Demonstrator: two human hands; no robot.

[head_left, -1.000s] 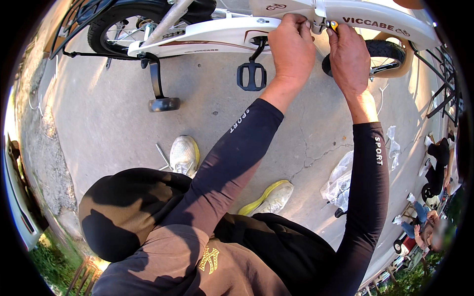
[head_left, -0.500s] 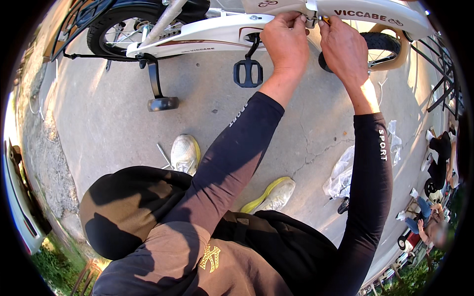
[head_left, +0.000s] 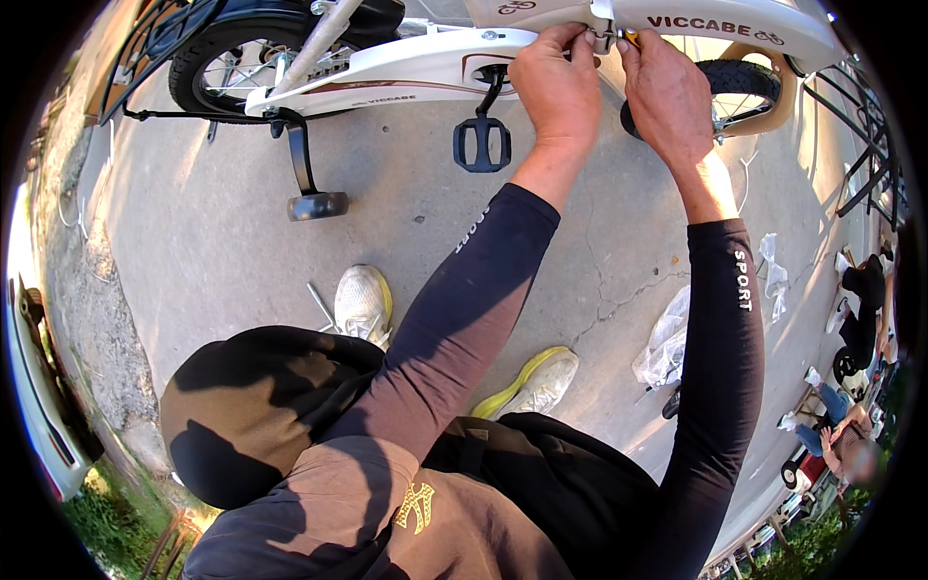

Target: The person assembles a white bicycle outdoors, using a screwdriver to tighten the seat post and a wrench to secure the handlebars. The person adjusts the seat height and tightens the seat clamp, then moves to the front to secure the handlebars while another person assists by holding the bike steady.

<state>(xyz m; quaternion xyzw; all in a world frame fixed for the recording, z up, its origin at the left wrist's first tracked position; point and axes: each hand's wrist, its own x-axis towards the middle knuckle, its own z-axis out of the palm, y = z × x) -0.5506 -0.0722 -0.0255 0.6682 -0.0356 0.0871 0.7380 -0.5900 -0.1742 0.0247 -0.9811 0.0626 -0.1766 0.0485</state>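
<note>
A white children's bicycle [head_left: 406, 68] stands across the top of the view, its frame joined by a silver metal clamp [head_left: 603, 37]. At the clamp's left side is my left hand [head_left: 559, 92], thumb and finger pinched together; what sits between the fingertips is too small to make out. On the other side, my right hand [head_left: 669, 97] is closed, its thumb and fingers gripping a small orange-and-black piece [head_left: 631, 38] right by the clamp. Most of that piece is hidden by the fingers. Below my left hand hangs a black pedal [head_left: 482, 145].
A black training wheel [head_left: 317, 206] rests on the concrete at the left. An L-shaped metal wrench [head_left: 320, 303] lies by my left shoe [head_left: 363, 300]. Clear plastic bags [head_left: 664, 340] lie beside my right forearm. A black rack [head_left: 860, 145] and a seated person [head_left: 836, 435] are at the right.
Both hands stay at the clamp, with only slight shifts of the fingers. The bicycle appears a little further left and up in the view.
</note>
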